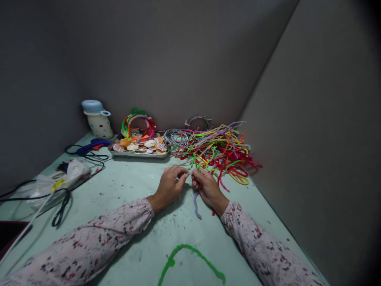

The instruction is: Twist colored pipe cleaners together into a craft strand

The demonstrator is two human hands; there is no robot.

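Fingertips of my left hand (171, 183) and my right hand (209, 188) meet above the middle of the table, both in a pinch. Between them a short bit of pale lilac pipe cleaner (191, 172) shows; the rest is hidden by the fingers. A lilac pipe cleaner end (196, 206) hangs or lies just below my right hand, and I cannot tell if it is the same piece. Closer to me, a bent green pipe cleaner (205, 259) lies on the table.
A tangled heap of coloured pipe cleaners (220, 147) lies behind my hands, beside coiled grey wire (178, 137). Left of it stands a metal tray (139, 155) of shells, with wrapped hoops (153, 126) on top. Further left are a bottle (99, 125), a blue-handled tool (92, 146), cables and a plastic bag (74, 171).
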